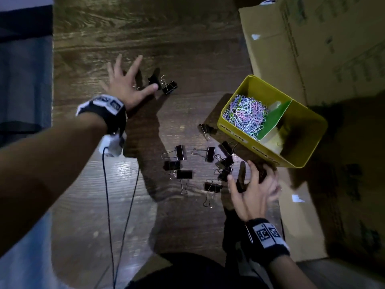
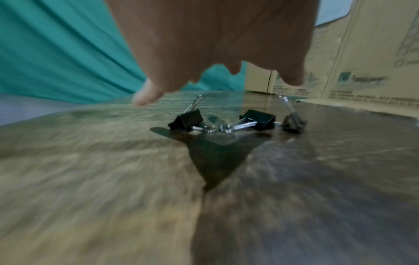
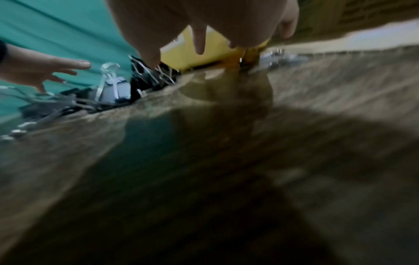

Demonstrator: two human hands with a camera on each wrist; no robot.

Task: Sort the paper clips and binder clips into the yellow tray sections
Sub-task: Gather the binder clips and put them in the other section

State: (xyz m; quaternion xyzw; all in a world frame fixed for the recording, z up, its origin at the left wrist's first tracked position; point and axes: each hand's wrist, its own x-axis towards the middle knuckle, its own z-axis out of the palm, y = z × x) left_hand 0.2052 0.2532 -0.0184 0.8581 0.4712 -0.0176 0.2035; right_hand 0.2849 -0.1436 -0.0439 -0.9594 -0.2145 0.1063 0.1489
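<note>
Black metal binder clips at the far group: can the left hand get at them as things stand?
Probably yes. The left hand is spread open right above the black metal binder clips on the wooden table, with nothing in between.

The yellow tray [image 1: 233, 127] carries two handwritten labels on its near wall: one reads "PAPER CLIPS", the other seems to say "BINDER", its end too dim to read. Print on the cardboard boxes [image 1: 312, 49] is too blurred to read.

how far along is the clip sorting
Done: paper clips fill one section of the yellow tray. In hand: nothing; left hand and right hand reach open toward binder clips. Left: every binder clip on the table.
</note>
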